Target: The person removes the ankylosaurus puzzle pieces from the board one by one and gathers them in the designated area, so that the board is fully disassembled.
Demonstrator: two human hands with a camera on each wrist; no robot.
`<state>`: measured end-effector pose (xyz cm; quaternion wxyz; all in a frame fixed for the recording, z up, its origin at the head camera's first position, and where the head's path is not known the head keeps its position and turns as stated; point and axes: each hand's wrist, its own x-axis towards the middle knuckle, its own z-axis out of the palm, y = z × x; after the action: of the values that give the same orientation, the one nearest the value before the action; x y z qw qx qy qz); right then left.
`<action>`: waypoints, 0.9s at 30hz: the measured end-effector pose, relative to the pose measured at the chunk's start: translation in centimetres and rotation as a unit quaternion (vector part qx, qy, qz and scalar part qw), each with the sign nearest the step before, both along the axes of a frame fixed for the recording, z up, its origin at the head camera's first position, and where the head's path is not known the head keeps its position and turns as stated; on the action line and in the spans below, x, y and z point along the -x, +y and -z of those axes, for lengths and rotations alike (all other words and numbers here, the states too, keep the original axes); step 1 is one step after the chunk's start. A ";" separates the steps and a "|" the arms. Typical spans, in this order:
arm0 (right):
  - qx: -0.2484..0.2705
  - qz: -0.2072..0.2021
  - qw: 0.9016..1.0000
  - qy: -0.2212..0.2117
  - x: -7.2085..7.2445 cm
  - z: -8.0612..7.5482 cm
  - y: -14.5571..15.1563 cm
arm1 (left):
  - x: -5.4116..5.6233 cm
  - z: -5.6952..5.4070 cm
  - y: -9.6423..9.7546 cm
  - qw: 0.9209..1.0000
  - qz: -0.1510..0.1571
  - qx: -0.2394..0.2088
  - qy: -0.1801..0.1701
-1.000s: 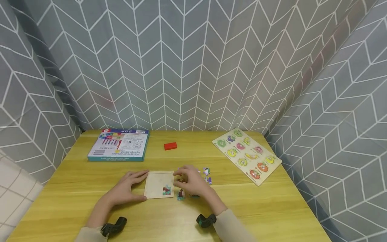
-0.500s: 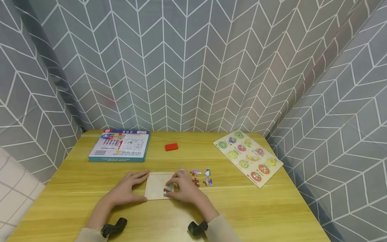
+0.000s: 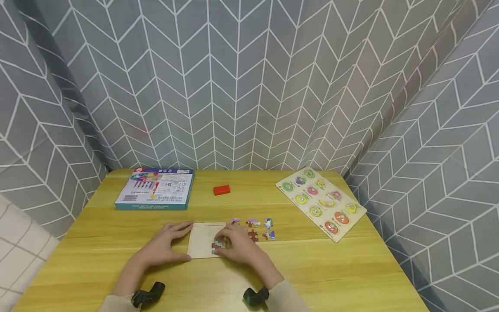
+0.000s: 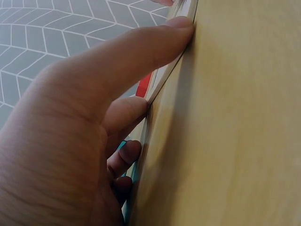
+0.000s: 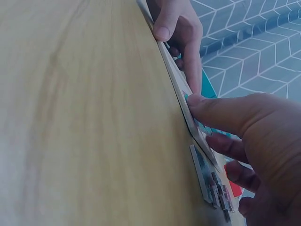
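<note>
A square wooden puzzle tray [image 3: 200,239] lies on the table between the hands. My left hand [image 3: 160,246] rests at its left side, thumb at the near corner and index finger at the far corner, fingers spread. Over the tray's near right corner, my right hand [image 3: 241,245] pinches at a brown and teal jigsaw piece [image 3: 215,248] with thumb and index finger; how many pieces lie under the fingertips is hidden. Several loose jigsaw pieces [image 3: 253,235] lie right of the tray, partly covered by the right hand. The right wrist view shows loose pieces [image 5: 202,174] beside the tray edge.
A boxed set [image 3: 153,189] lies at the back left. A red block [image 3: 221,190] sits at the back middle. At the right is a fruit peg-puzzle board [image 3: 321,203], set at an angle. A grey patterned curtain [image 3: 249,86] hangs behind the wooden table [image 3: 331,273].
My right hand has moved left from the loose pieces onto the tray's near right corner, and has stayed there for the last half second. My left hand has kept its place at the tray.
</note>
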<state>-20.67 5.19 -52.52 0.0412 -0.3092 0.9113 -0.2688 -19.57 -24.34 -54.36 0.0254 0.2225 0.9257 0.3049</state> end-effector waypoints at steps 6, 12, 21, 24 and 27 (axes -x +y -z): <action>0.015 -0.016 1.000 -0.017 0.3 -0.1 0.1 | 0.0 0.1 0.0 1.000 -0.002 0.000 -0.006; 0.018 -0.047 0.998 -0.024 0.6 -0.4 0.4 | 0.1 0.2 -0.2 1.000 -0.001 0.004 -0.003; 0.018 -0.054 0.998 -0.031 0.4 -0.7 0.5 | 0.1 0.1 -0.2 1.000 -0.002 0.003 -0.001; 0.043 -0.050 0.997 -0.036 0.1 -0.9 0.7 | 0.1 0.0 -0.2 1.000 0.001 0.005 0.005; 0.075 -0.038 0.996 -0.033 -0.2 -1.1 1.6 | 0.0 0.0 -0.2 1.000 0.005 0.004 0.006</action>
<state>-20.51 6.83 -51.39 0.0582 -0.3371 0.8742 -0.3447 -19.60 -24.54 -54.41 0.0221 0.2290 0.9258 0.3001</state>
